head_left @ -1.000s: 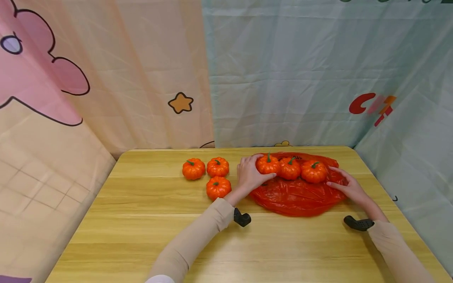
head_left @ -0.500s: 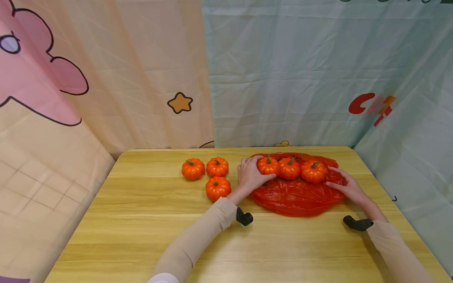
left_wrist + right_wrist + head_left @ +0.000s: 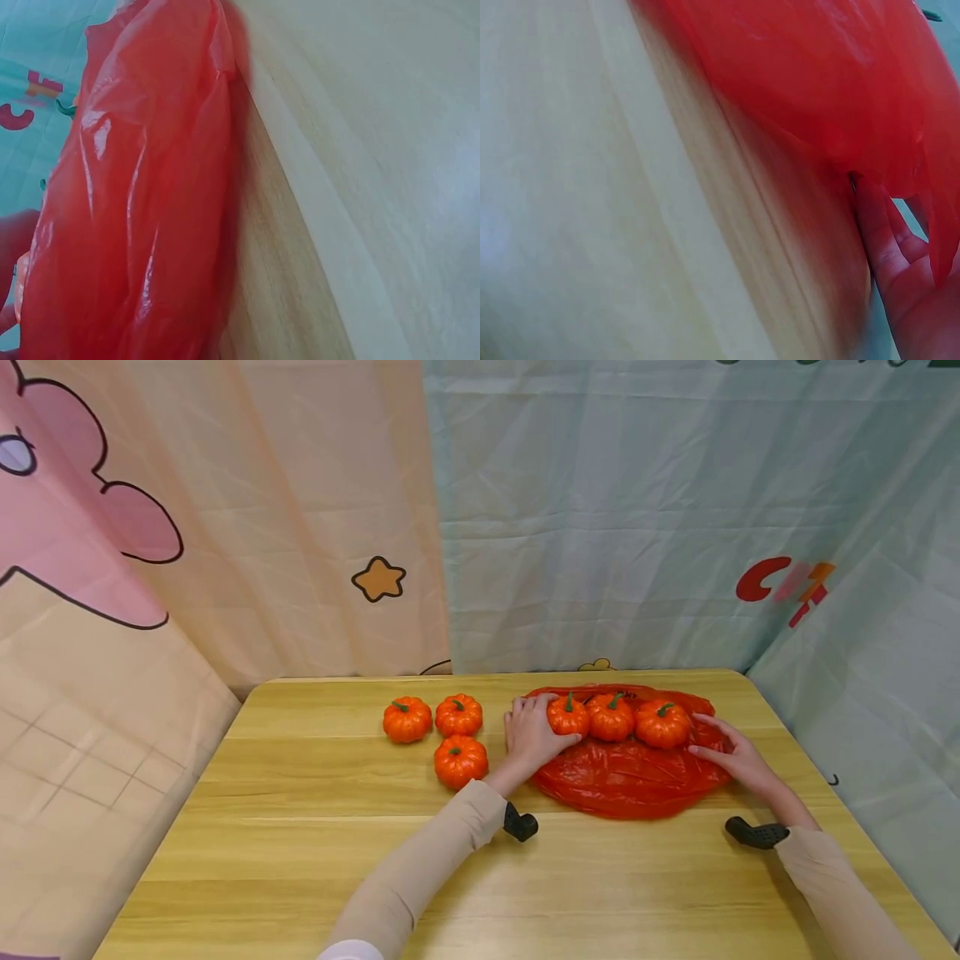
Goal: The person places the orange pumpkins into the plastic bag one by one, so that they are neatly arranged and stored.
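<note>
On a red plastic bag (image 3: 622, 781) lie three small orange pumpkins in a row. My left hand (image 3: 532, 733) holds the leftmost pumpkin (image 3: 567, 718), thumb in front and fingers around its left and back. It touches the middle pumpkin (image 3: 611, 720); the right pumpkin (image 3: 663, 725) sits close beside that one. At the bag's right end my right hand (image 3: 742, 764) rests with thumb and fingers spread, near the right pumpkin but apart from it. In the right wrist view, red film of the bag (image 3: 817, 67) hangs partly over that hand (image 3: 922, 307).
Three more orange pumpkins, one of them in front (image 3: 461, 762), form a cluster on the wooden table (image 3: 315, 827) left of my left hand. Printed curtains (image 3: 600, 527) stand behind the table and at both sides. A black device (image 3: 756, 834) sits at each wrist.
The leftmost pumpkin has come down a little and slightly right in my left hand, against the middle one. My right hand stays about where it was.
</note>
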A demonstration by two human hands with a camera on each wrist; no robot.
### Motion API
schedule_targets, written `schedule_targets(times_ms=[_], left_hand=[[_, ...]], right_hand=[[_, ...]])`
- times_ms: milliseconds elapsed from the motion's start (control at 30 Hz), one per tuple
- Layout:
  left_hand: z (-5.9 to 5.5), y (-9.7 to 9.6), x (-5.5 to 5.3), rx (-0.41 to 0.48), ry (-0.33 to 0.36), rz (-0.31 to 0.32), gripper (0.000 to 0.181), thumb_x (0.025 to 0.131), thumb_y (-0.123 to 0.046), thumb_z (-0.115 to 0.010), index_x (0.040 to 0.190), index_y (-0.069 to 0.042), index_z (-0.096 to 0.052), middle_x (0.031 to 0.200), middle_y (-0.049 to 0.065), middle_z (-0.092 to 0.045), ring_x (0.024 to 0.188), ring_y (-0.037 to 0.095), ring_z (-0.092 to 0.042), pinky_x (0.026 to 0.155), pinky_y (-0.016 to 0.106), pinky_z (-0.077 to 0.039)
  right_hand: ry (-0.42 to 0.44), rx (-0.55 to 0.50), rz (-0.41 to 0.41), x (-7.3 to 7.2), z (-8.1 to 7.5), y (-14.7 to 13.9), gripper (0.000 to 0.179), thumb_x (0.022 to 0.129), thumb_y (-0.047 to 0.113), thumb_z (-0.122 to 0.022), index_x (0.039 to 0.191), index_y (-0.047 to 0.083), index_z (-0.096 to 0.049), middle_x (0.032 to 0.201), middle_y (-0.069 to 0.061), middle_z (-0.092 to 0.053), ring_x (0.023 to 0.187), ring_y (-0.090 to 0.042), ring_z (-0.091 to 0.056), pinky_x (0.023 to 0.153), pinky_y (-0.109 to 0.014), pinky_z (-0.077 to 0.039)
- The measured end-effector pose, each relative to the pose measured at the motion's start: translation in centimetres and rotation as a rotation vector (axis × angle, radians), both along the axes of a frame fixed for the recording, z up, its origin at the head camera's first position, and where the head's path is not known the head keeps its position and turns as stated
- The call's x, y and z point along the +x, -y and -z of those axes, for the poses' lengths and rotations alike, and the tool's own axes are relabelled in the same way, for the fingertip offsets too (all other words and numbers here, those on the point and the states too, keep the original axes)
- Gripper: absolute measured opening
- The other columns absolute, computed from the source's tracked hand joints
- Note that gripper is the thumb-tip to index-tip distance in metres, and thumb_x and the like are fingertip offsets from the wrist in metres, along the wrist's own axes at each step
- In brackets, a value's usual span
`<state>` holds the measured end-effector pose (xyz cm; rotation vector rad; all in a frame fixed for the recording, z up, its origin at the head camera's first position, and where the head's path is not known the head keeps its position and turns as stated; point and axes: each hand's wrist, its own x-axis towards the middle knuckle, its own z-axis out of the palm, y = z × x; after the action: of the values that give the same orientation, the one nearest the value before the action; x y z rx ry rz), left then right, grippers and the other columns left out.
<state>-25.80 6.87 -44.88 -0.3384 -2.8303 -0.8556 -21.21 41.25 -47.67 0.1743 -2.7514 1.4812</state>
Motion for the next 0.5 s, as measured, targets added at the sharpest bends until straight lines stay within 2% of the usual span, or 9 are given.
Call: schedule_targets(times_ms=[333, 500], left_hand=[[0.4, 0.15, 0.07, -0.061, 0.014, 0.001, 0.072, 0.073, -0.055, -0.077, 0.132, -0.021, -0.054, 0.129, -0.001, -0.06, 0.115, 0.024, -0.045, 0.093, 0.04, -0.037], [0.34, 0.26, 0.08, -0.136, -0.028, -0.003, 0.073, 0.072, -0.059, -0.075, 0.132, -0.021, -0.055, 0.125, 0.001, -0.059, 0.113, 0.022, -0.044, 0.089, 0.037, -0.037]], right_hand=[[0.01, 0.017, 0.0, -0.04, 0.19, -0.1, 0.062, 0.096, 0.022, -0.058, 0.149, 0.007, -0.03, 0.15, -0.029, -0.024, 0.121, 0.004, -0.032, 0.083, 0.002, -0.032], [0.014, 0.022, 0.002, -0.08, 0.25, -0.19, 0.062, 0.096, 0.022, -0.058, 0.149, 0.006, -0.03, 0.15, -0.03, -0.024, 0.125, -0.003, -0.032, 0.083, 0.002, -0.032]])
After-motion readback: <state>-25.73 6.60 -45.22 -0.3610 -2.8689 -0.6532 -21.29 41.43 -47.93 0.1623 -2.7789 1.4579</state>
